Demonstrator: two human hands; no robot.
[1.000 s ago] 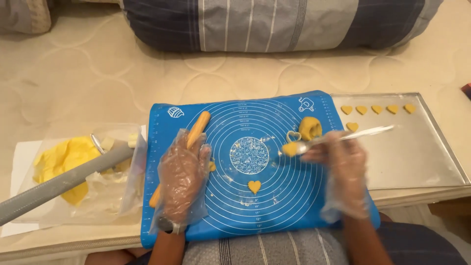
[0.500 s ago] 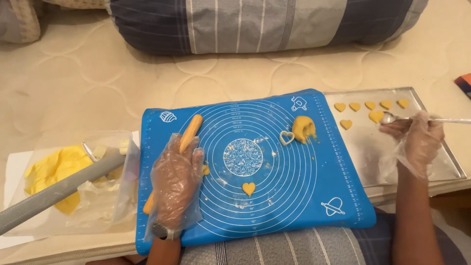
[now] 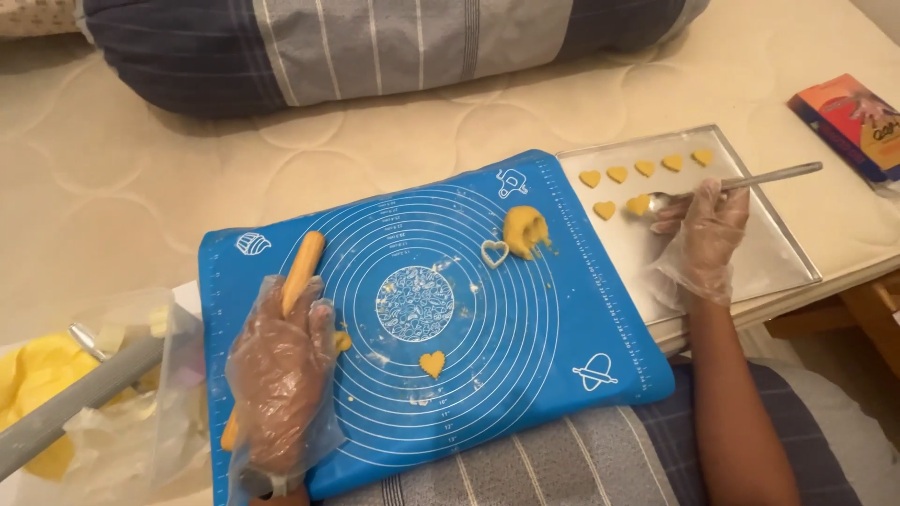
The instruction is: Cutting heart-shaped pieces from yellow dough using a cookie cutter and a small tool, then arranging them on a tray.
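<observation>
A: From the head camera, where is your left hand?

B: It lies flat on the blue baking mat, in a clear plastic glove, fingers loosely spread and laid over the lower part of an orange rolling stick. You press on it rather than grip it.

A: And your right hand?

B: Also gloved, it hovers over the metal tray, fingers pinched narrow around the handle of a metal spoon. The spoon's tip touches a yellow dough heart in the tray's second row.

A: What else is on the tray?

B: A row of five dough hearts along the far edge, and one more beside the spoon's heart.

A: And on the mat?

B: A heart-shaped cutter just beside a lump of dough, and a single cut heart near the front. Off the mat's left edge lie a grey rod and a bag of yellow dough
</observation>
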